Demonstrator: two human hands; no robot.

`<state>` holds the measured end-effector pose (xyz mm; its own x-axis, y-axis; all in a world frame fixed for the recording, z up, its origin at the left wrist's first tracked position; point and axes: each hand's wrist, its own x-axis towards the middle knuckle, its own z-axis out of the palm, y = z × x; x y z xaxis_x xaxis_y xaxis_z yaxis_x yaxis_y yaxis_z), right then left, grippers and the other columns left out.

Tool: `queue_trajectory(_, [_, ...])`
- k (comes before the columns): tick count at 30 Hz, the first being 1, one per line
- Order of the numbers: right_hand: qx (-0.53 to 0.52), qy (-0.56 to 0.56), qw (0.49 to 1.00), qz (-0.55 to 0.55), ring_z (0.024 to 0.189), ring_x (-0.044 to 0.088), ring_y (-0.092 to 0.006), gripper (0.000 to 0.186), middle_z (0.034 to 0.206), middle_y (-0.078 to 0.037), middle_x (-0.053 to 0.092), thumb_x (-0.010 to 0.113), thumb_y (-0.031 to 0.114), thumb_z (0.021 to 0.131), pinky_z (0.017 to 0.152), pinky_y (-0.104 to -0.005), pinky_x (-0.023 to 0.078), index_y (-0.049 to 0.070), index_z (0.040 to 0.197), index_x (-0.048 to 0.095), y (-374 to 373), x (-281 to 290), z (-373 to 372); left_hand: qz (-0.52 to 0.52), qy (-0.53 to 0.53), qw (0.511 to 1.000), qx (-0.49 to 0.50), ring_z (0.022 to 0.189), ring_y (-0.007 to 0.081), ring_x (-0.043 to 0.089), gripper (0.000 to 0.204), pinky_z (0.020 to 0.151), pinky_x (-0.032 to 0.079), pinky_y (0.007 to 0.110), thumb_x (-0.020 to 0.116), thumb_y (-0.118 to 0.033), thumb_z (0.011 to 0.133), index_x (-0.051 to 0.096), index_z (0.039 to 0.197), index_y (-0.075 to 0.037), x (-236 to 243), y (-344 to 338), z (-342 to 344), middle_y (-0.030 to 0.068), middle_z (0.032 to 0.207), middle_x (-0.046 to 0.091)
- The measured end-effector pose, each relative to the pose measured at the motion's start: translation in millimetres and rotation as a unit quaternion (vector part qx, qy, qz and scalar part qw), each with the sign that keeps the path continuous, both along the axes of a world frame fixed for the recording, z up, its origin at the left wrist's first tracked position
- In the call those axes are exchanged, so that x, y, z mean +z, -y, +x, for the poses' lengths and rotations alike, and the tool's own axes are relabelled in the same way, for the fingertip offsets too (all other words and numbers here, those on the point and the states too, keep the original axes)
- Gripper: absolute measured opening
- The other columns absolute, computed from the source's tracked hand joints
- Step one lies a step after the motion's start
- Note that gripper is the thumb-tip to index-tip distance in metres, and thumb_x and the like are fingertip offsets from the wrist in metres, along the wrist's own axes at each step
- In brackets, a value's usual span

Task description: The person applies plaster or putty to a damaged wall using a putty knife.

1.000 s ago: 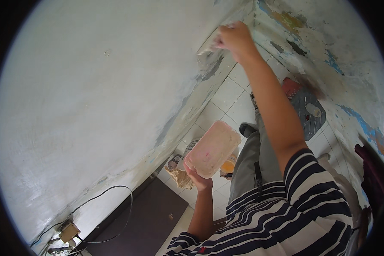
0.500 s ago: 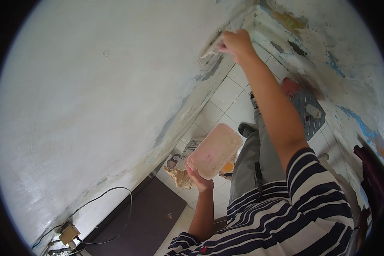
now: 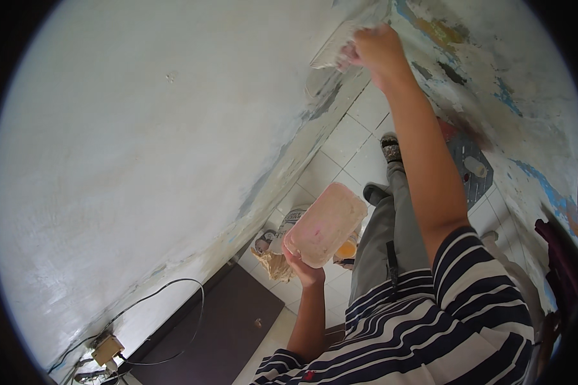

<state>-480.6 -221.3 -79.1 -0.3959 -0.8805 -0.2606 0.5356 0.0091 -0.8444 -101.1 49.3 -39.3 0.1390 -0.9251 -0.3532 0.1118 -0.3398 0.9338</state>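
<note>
My left hand (image 3: 307,269) grips the near end of a pink, plaster-smeared rectangular plastic tub (image 3: 327,224), held tilted at waist height. Its broad, pale face shows, with a brighter pink patch in the middle. Stretched far out, my right hand (image 3: 376,51) is closed, slightly blurred, on a wide, flat putty knife (image 3: 331,52) coated in whitish plaster. The blade lies against the low part of the pale wall (image 3: 148,141), close to the corner. Just below it, grey bare patches run along the wall's foot. My fingers hide the knife's handle.
A peeling wall (image 3: 507,83) rises on the right. On the tiled floor stand a grey slatted plastic piece (image 3: 472,173), a torn paper bag (image 3: 277,262) and an orange item (image 3: 347,249). A dark panel (image 3: 218,321) and a corded socket box (image 3: 107,350) are at lower left.
My right hand has moved farther away and slightly right along the wall with the putty knife, and more of its blade shows. The tub has barely shifted.
</note>
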Motion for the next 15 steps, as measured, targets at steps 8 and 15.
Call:
queue_trajectory(8, [-0.083,-0.237,0.881,0.400,0.078,0.070,-0.0329,0.033,0.093,-0.025,0.066,0.061,0.012,0.081,0.069,-0.0375,0.057,-0.009,0.105,0.054,-11,-107,62,0.006,-0.002,1.000,0.002,0.124,0.0245,0.052,0.086,0.104,0.044,0.044,0.053,-0.073,0.087,0.039,0.136,-0.004,-1,6,-1,0.0103,0.130,0.050])
queue_trajectory(15, [-0.057,-0.136,0.982,0.118,0.075,0.071,-0.0281,0.037,0.091,-0.025,0.066,0.061,0.013,0.080,0.062,-0.0373,0.058,-0.012,0.106,0.053,-2,-37,22,-0.006,0.000,1.000,-0.019,0.126,0.0256,0.050,0.086,0.106,0.042,0.045,0.052,-0.074,0.087,0.038,0.137,-0.005,5,11,-3,0.0112,0.132,0.049])
